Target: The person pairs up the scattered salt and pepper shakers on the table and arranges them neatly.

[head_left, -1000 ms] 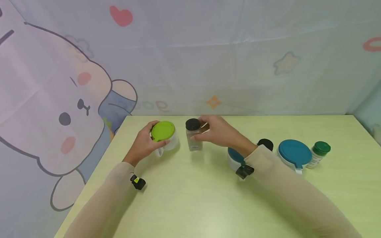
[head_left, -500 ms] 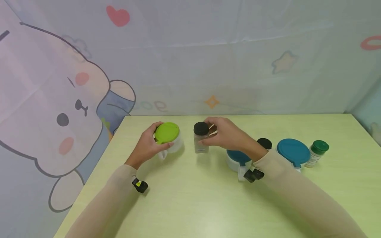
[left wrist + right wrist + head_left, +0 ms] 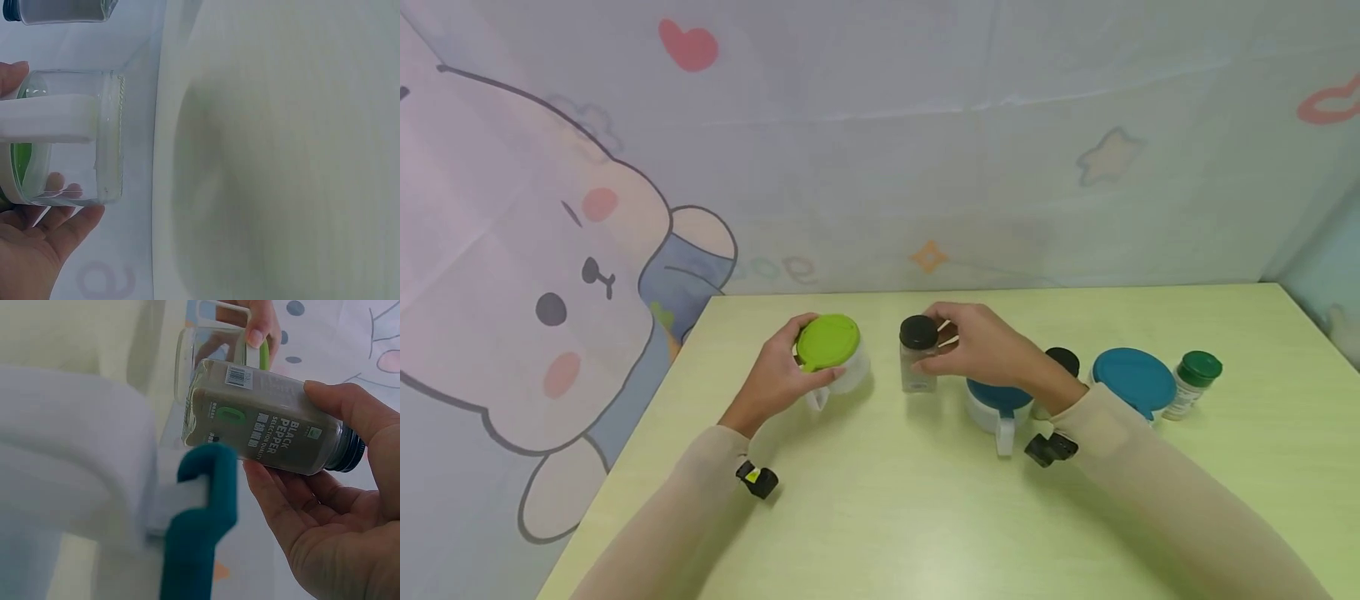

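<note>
My left hand (image 3: 778, 371) grips a clear jar (image 3: 850, 371) with a lime-green lid (image 3: 829, 340), thumb on the near side and fingers round the far side. Its white handle (image 3: 50, 119) and see-through body show in the left wrist view, the base apparently raised off the table. With thumb and fingers, my right hand (image 3: 977, 346) holds a square-sided black pepper bottle (image 3: 250, 419) with a black cap (image 3: 919, 332). The bottle is upright in the head view, just right of the jar, with a gap between them. It also appears lifted.
Right of the bottle stands a blue-lidded jar (image 3: 1000, 398) with a white handle, partly under my right wrist. Beyond it are a black-capped bottle (image 3: 1063, 360), another blue-lidded jar (image 3: 1133, 377) and a green-capped bottle (image 3: 1197, 375). A printed cloth (image 3: 865, 150) hangs behind the table (image 3: 880, 500).
Both hands have moved to the right and slightly nearer, carrying the green-lidded jar and the pepper bottle. The grips look the same. The head view has shifted slightly.
</note>
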A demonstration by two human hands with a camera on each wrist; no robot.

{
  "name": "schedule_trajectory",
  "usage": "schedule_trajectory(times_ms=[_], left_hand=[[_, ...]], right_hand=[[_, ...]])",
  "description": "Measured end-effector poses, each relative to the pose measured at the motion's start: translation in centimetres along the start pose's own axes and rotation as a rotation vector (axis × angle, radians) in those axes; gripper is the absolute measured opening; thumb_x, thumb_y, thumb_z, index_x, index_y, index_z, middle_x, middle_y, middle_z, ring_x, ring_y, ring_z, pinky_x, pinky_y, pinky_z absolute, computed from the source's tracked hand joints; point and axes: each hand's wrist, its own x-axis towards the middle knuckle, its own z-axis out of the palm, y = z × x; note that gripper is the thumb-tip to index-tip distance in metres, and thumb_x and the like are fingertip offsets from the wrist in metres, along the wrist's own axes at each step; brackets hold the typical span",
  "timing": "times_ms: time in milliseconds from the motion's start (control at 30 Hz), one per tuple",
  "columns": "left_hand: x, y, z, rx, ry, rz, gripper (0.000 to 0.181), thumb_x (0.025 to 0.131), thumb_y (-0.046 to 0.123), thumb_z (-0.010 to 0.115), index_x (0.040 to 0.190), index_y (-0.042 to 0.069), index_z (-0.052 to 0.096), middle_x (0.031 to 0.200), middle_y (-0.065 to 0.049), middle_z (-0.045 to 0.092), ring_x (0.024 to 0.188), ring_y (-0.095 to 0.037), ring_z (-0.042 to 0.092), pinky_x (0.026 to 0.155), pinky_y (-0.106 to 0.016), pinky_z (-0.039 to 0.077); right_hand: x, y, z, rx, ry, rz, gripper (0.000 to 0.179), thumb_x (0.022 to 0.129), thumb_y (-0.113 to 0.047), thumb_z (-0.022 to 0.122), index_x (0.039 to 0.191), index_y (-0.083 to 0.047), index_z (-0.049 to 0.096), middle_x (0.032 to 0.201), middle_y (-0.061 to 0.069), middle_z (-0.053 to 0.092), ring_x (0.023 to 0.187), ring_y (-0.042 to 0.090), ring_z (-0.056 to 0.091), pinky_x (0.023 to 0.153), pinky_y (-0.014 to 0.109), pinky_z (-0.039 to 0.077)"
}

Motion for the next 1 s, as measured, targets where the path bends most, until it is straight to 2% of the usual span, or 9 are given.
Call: schedule_trajectory(times_ms=[533, 1000], left_hand=[[-0.7, 1.1, 1.5, 0.021, -0.007, 0.016, 0.086, 0.078, 0.032, 0.089, 0.148, 0.008, 0.043, 0.135, -0.01, 0.056, 0.117, -0.028, 0.058, 0.096, -0.049, 0.055], [-1.6, 2.3, 2.1, 0.005, 0.012, 0.019, 0.082, 0.078, 0.029, 0.088, 0.145, 0.008, 0.046, 0.131, -0.009, 0.058, 0.113, -0.027, 0.06, 0.093, -0.046, 0.055]], right_hand=[[-1.0, 0.4, -0.3, -0.075, 0.002, 0.006, 0.045, 0.084, -0.017, 0.082, 0.124, -0.005, 0.063, 0.117, 0.008, 0.069, 0.108, 0.023, 0.069, 0.089, 0.031, 0.058], [-0.8, 0.8, -0.1, -0.071, 0.012, 0.009, 0.045, 0.083, -0.014, 0.083, 0.123, -0.005, 0.063, 0.118, 0.007, 0.068, 0.111, 0.024, 0.068, 0.093, 0.03, 0.057]])
